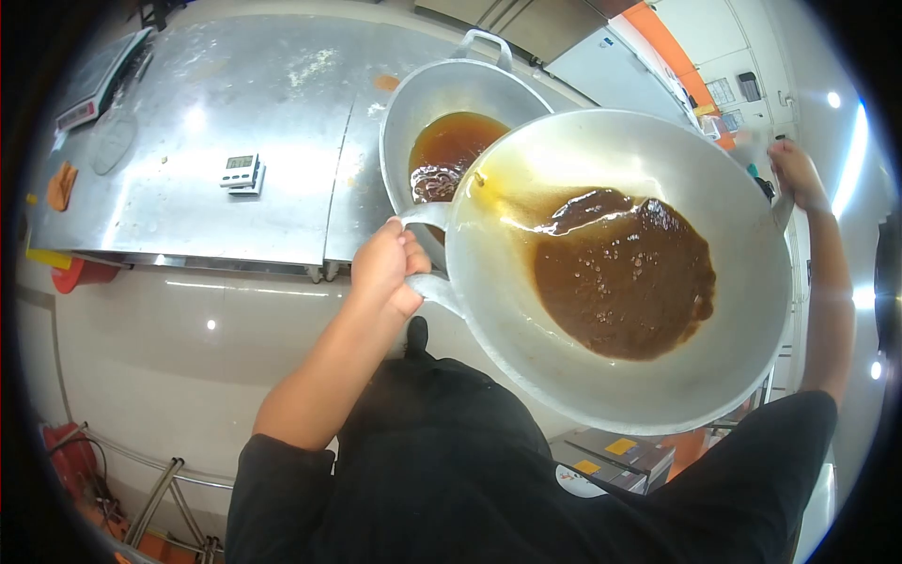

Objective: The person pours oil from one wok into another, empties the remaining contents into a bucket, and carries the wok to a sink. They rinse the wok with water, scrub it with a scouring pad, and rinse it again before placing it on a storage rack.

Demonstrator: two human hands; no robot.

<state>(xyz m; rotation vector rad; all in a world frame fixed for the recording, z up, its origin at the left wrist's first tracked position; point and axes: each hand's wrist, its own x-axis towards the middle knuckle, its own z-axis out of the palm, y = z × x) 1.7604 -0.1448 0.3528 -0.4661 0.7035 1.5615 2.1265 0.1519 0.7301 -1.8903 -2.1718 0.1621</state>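
Observation:
A large silver wok (526, 348) is held up in front of me, tilted, with dark brown liquid (620, 282) pooled inside. My left hand (387, 268) is closed round its left loop handle. At the far right, my right hand (797, 174) grips the opposite handle, partly hidden by the rim. Behind the held wok, a second metal wok (399, 113) stands on the steel table (282, 113) with reddish-brown liquid (460, 146) in it. The held wok's left edge overlaps this second one in view; whether they touch I cannot tell.
On the table are a small white digital timer (242, 174), a scale (99, 85) at the far left and an orange-brown cloth (62, 186). A red container (85, 274) is below the table's left end. Metal rails (164, 489) stand at lower left, boxes (615, 456) at lower right.

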